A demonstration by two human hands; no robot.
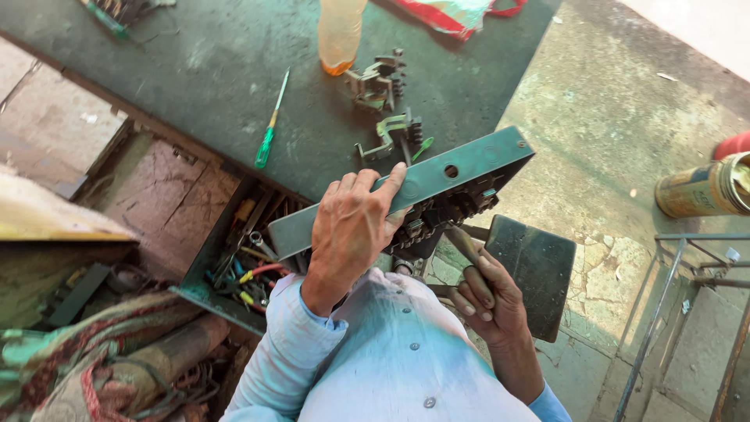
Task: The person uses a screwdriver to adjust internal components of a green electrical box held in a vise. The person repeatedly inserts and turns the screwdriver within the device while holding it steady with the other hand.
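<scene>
Over the edge of a dark table, the person holds a flat grey-green metal box. The left hand is curled over its top edge, fingers on the far side and thumb on the near side. The grip looks tight, most likely to keep the box from wobbling. The box is tipped up on its side, so its open face looks down toward the person. That lets them see the small metal parts packed inside.

The right hand is closed around the handle of a tool. The tool's front end goes up into the open face of the box. Its tip is hidden among the parts, so I cannot tell what kind of tool it is. This hand sits low and close to the body, which may help to keep the tool steady.

Just beside the right hand lies a dark flat plate. It could be a lid, but I cannot be sure.

On the table, near the box, lie two lumps of metal pieces. They seem to be kept close for easy reach. A green screwdriver lies farther left, apart from them. An orange bottle stands at the far side. Under the table edge is an open tray of tools. A tin can lies on the floor to the right.
</scene>
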